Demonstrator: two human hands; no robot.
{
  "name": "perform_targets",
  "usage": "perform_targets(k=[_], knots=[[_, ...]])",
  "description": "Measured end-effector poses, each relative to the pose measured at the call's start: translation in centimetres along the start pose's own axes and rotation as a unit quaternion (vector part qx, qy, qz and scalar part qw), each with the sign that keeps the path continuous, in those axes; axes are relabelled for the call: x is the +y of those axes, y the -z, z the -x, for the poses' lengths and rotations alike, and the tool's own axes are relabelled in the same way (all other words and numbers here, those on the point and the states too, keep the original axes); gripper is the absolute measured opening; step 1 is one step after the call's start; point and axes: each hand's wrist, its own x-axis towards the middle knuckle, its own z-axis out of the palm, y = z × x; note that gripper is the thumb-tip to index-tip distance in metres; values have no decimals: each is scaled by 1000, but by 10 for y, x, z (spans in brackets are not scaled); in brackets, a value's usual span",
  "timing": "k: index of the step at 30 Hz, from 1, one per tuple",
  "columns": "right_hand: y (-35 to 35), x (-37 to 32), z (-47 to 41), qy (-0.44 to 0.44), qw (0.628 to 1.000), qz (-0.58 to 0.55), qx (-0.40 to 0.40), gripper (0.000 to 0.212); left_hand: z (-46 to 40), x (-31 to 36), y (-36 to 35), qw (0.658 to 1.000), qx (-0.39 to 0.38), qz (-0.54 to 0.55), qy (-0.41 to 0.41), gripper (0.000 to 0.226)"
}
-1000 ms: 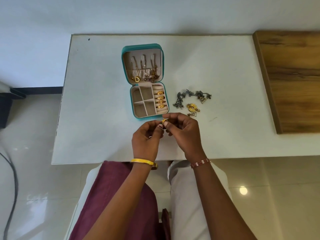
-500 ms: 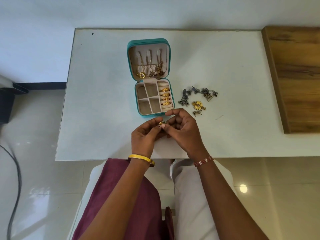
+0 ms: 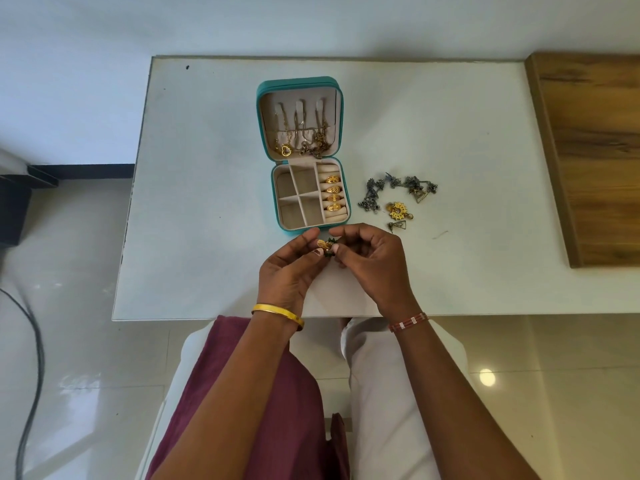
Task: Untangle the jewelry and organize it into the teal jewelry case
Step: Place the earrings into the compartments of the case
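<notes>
The teal jewelry case (image 3: 266, 161) lies open on the white table (image 3: 194, 188). Gold chains (image 3: 301, 147) hang in its lid, and several gold rings (image 3: 333, 194) sit in the right-hand roll slot; the four square compartments look bare. Just in front of the case my left hand (image 3: 287, 271) and my right hand (image 3: 374, 265) meet, both pinching a small gold and green jewelry piece (image 3: 327, 245) between their fingertips. To the right of the case lies a tangle of dark metal jewelry (image 3: 398, 188), a gold round earring (image 3: 398, 211) and a small triangular earring (image 3: 398, 226).
A wooden board (image 3: 595, 150) covers the table's right end. The table's front edge (image 3: 207, 318) runs just behind my wrists, with my lap below it. A dark cable (image 3: 31, 375) trails on the tiled floor at the left.
The hands stay together in front of the case, fingers shifting slightly around the small piece. The gold and green piece shows more between the fingertips now. The camera view has shifted a little.
</notes>
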Motion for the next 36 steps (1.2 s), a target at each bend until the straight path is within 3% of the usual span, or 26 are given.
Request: perform_targets(k=[6,12,23,29,32,36], knots=[[2,2,-1,6,1000,13,9,18,-2,-1,1,1000,-6,-13,-3,27],[2,2,0,19,1000,16,3,17,-2,-7,0,989,6,-140,-45,24],[-5,-1,3,9,1000,-9,6,12,-2,-2,-1,997,4,74,25,22],[0,-1,3,1,1000,10,12,8,-3,1,-6,999,-23,-8,25,21],[4,-2,1,5,998,12,61,6,-2,1,-9,998,-30,-51,0,21],[16,2,-6,105,948,164,252,12,3,-3,-21,997,-41,-56,-14,21]])
